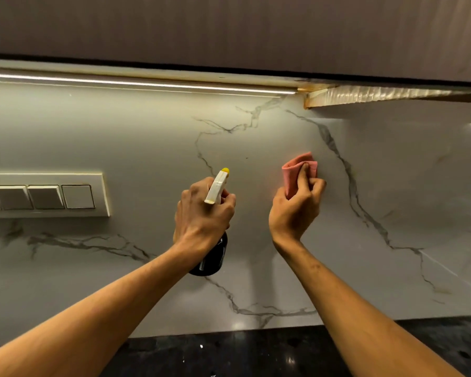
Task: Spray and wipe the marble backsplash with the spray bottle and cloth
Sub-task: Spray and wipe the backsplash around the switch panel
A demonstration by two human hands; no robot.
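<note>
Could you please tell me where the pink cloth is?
In the head view, the pink cloth is right of centre, gripped by the right hand up at the marble backsplash, right of the spray bottle.

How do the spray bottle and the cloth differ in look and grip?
The spray bottle is dark with a white head; the cloth is pink and folded. The left hand wraps the bottle's neck; the right hand pinches the cloth. Both are held up before the backsplash.

Both my bare forearms reach up from the lower corners to mid-frame. I have the left hand (204, 213) curled round the spray bottle (213, 257) at its neck, and the right hand (294, 213) pinching the cloth (297, 170), knuckles bent.
</note>
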